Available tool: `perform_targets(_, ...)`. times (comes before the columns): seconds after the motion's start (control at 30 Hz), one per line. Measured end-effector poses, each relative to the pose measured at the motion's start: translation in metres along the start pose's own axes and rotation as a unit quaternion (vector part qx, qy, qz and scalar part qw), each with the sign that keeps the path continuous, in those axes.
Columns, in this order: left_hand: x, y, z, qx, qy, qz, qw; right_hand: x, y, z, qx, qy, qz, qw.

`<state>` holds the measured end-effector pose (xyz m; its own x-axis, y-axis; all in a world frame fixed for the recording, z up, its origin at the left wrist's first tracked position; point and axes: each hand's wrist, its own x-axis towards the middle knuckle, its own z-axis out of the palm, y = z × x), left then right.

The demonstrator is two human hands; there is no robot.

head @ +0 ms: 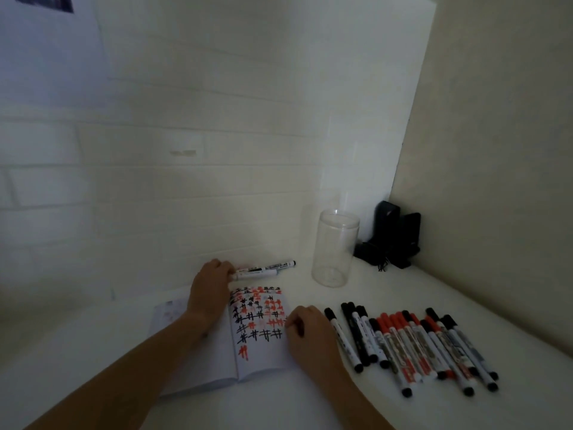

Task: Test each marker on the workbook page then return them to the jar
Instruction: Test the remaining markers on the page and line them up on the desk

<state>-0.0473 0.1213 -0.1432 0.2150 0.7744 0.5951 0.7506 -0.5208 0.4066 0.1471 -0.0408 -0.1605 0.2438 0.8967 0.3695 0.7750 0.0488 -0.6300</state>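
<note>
Your left grip (214,274) pinches the end of a marker (254,273) lying beyond the workbook (257,358); whether it is capped you can't tell. Your right grip (305,328) rests loosely curled on the page, holding nothing visible. Lift the marker cleanly, leaving its neighbour. Test on bare paper, then drop it upright into the empty jar (335,249); more markers (412,346) wait on the counter (465,408).
</note>
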Motion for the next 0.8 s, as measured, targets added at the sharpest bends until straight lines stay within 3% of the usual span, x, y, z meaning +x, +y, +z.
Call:
perform_targets(0.13, -0.013, 0.021, -0.013, -0.070, 0.040, 0.047, 0.996, -0.007, -0.003, 0.002, -0.012, 0.049, -0.033, 0.998)
perform_targets(0.23, -0.034, 0.035, -0.020, -0.107, -0.019, 0.124, 0.986, -0.014, -0.013, -0.002, -0.036, 0.166, -0.098, 0.981)
perform_targets(0.3, -0.049, 0.039, -0.023, -0.130, -0.070, 0.177, 0.973, -0.014, -0.017, -0.004, -0.076, 0.204, -0.158, 0.963)
perform_targets(0.5, -0.078, 0.057, -0.031, -0.215, -0.084, 0.184, 0.955, -0.014, -0.013, 0.008, -0.120, 0.127, -0.239, 0.955)
perform_targets(0.8, -0.093, 0.052, -0.029, -0.044, -0.036, 0.258, 0.965, -0.022, -0.018, 0.004, -0.173, 0.162, -0.271, 0.933)
